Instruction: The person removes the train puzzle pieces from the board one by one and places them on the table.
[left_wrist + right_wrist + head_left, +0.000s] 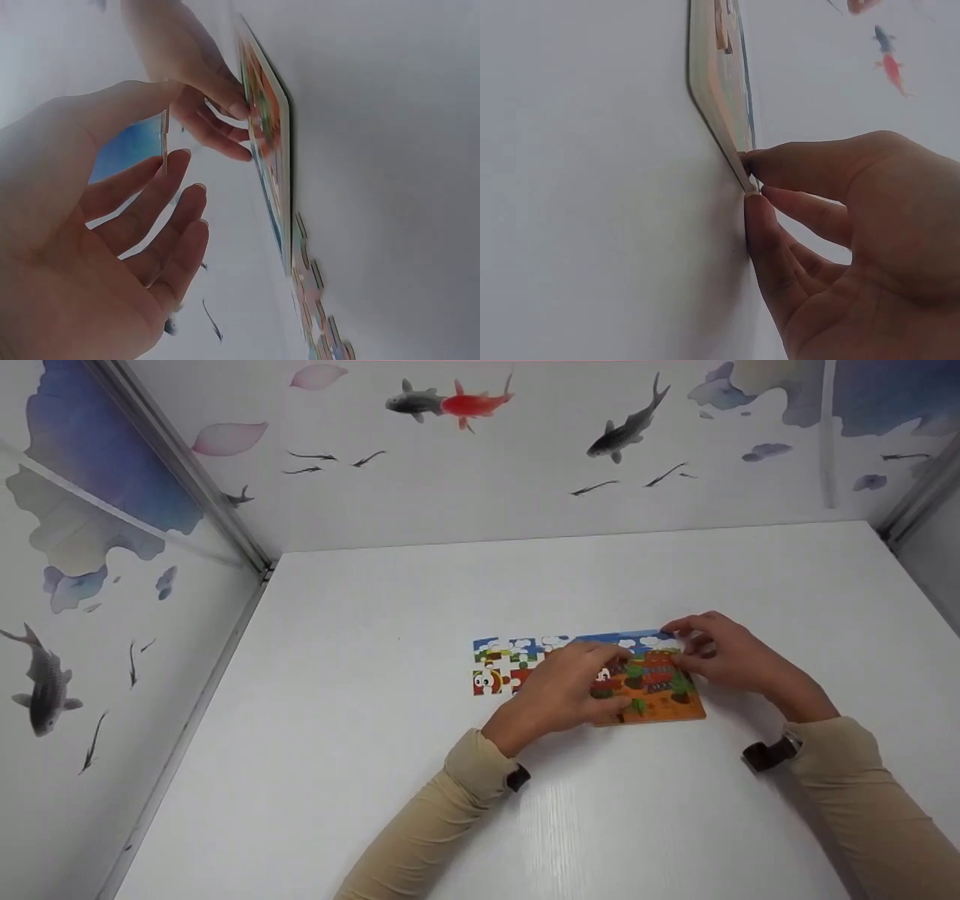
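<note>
A jigsaw puzzle board with an orange ground and blue sky lies flat on the white table. My left hand is over its left part, thumb and fingers spread apart in the head view. In the left wrist view a thin puzzle piece, seen edge-on, is pinched between that thumb and index finger. At the far right corner my right hand grips the board's edge with thumb and fingertips. The right wrist view shows those fingertips right at the corner. My left hand hides part of the picture.
Loose puzzle pieces, one with cartoon eyes, lie in loose rows left of the board, partly behind my left hand. White panels with painted fish border the table at the back and left.
</note>
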`<state>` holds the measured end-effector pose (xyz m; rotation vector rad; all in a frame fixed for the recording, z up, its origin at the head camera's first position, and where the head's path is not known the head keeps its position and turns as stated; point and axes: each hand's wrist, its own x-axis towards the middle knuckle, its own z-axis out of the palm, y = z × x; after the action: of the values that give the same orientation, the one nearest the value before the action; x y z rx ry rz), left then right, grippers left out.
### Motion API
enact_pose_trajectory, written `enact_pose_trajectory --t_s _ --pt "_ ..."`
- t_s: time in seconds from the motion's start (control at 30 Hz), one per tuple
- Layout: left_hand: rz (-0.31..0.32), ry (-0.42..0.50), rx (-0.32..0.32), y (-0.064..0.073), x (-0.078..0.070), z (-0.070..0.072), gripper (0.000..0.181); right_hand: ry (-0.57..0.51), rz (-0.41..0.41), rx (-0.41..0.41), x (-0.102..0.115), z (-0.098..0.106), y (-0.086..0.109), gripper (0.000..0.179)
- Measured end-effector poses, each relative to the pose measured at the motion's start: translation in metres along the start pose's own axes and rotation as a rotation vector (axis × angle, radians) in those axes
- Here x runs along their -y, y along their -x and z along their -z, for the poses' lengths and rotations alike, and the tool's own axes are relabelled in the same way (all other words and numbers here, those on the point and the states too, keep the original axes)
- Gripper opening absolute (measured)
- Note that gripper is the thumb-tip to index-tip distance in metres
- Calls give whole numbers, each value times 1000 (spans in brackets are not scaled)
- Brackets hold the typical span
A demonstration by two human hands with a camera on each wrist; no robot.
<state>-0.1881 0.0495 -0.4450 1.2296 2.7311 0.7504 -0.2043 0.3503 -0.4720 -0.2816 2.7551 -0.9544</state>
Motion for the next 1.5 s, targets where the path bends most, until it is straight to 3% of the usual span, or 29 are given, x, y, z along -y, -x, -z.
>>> enact_pose_trajectory --t_s 0.33,0.7,0.9,1.3,1.5 --pt "66 33 -12 19 18 8 59 -14 -31 5 0 1 1 50" --pt "74 -49 -10 43 37 9 58 -19 -39 9 1 -2 -2 50" --pt "115 -29 18 58 44 12 57 -17 -53 11 3 -3 -3 49" --pt "98 -16 129 57 46 11 55 -24 -54 15 1 -2 -1 48" --pt "132 -15 164 58 46 11 63 -20 -41 8 2 -1 -1 49"
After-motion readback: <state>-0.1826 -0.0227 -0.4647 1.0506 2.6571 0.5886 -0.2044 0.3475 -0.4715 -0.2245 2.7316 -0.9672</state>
